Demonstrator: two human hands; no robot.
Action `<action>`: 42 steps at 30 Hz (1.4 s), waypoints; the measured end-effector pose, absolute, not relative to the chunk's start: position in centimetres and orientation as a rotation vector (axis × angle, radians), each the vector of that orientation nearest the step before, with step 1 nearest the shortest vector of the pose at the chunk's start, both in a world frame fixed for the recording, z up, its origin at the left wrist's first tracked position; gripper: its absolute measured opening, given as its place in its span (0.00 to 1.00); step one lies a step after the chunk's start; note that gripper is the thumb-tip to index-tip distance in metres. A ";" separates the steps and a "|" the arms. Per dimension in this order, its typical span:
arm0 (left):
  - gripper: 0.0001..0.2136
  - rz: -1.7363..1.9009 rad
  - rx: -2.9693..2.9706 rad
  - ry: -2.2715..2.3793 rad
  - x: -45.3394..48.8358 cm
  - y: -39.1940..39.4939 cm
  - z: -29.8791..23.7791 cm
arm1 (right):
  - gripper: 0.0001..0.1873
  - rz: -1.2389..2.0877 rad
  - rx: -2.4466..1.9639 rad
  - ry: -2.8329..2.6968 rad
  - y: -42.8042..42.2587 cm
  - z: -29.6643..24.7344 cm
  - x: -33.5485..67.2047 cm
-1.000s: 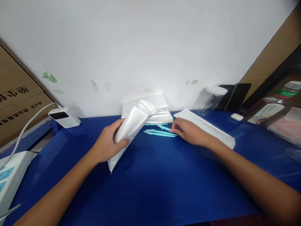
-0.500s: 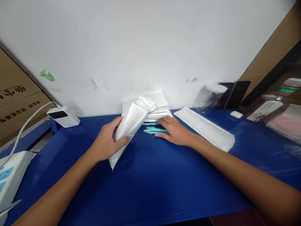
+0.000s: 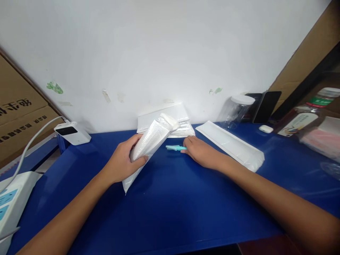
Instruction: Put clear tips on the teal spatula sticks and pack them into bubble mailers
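My left hand (image 3: 120,161) is closed around a white bubble mailer (image 3: 150,140), thumb in front. The mailer is held tilted, its upper end leaning right and its lower corner pointing down over the blue table. To its right, my right hand (image 3: 199,150) is closed on slim turquoise plastic sticks (image 3: 175,147), which look like eyebrow razors gathered together; their exact number is hidden. Their left ends stick out from the fingers. Behind both hands lies a stack of white bubble mailers (image 3: 182,131) against the wall. Another bubble mailer (image 3: 231,145) rests flat beyond my right forearm.
A white device with a dark screen (image 3: 71,132) and a power strip (image 3: 13,198) are at the left. Along the right stand a lidded clear jar (image 3: 237,109), dark phones (image 3: 267,106), a small white case (image 3: 266,129) and a labelled bottle (image 3: 300,122). The table (image 3: 172,212) is blue.
My right hand has drawn its fingers together around the turquoise sticks, which lay spread out on the table before. The mailer in my left hand has shifted only slightly.
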State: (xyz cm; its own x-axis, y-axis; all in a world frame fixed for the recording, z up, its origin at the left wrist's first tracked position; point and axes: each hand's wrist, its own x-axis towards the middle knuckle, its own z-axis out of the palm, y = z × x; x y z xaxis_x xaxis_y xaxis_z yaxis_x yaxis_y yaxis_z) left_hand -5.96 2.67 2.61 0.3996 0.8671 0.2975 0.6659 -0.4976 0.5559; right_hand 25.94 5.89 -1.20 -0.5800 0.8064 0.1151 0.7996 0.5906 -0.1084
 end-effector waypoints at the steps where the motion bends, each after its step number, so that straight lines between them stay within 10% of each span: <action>1: 0.27 0.795 2.316 1.329 -6.0 2.7 2.6 | 0.09 0.060 -1.350 -2.668 5.7 -1.2 25.8; 20: 0.28 0.681 2.413 1.332 -5.1 2.0 2.7 | 0.15 0.139 -1.454 -2.272 5.2 3.8 30.6; 35: 0.30 0.645 2.491 1.265 -3.4 1.0 1.6 | 0.22 -0.435 -1.140 -2.520 2.5 3.8 28.0; 42: 0.33 0.651 2.532 1.232 -2.4 0.0 0.9 | 0.19 -0.116 -0.794 -2.400 1.1 3.2 26.1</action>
